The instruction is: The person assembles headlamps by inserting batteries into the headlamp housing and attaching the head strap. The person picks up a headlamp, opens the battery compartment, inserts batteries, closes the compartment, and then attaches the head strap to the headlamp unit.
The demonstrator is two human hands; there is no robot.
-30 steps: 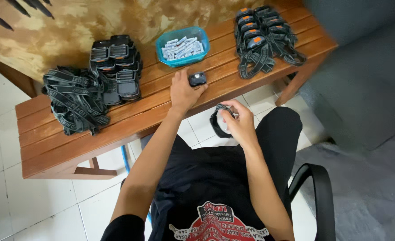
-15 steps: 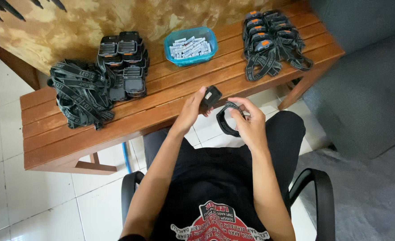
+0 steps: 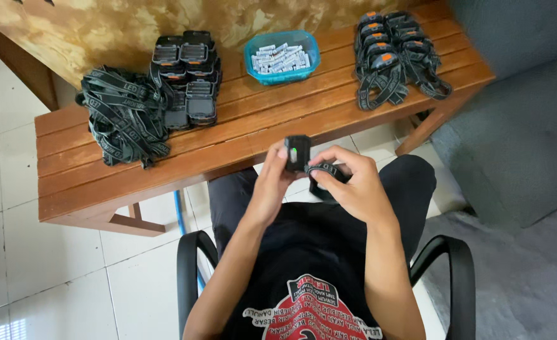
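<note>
Both hands have come back off the bench since the earlier frames and now meet above the lap, w/ the small black plastic headlamp body (image 3: 297, 153) lifted upright between them. Left hand (image 3: 271, 187) pinches that body by its sides, thumb near the lit green dot; right hand (image 3: 354, 186) is closed around the dark elastic strap loop (image 3: 326, 171) hanging just beside it (fingers curled, not wide).

Lamp body looks light, stiff, smooth-sided, so prob a bit slippery: best taken by the two flat side faces, clear of lens and button. Strap is soft and floppy, will sag and snag; hold it near the buckle end.

Slatted brown wooden bench (image 3: 241, 132) front edge sits just ahead of the hands. On it: heap of black straps and lamp units (image 3: 146, 94) at left, teal plastic tub of small grey cells (image 3: 281, 56) mid, tidier bundle of orange-trimmed headlamps (image 3: 395, 56) at right. Bare slats lie between piles; black chair armrests (image 3: 445, 264) hem the elbows
</note>
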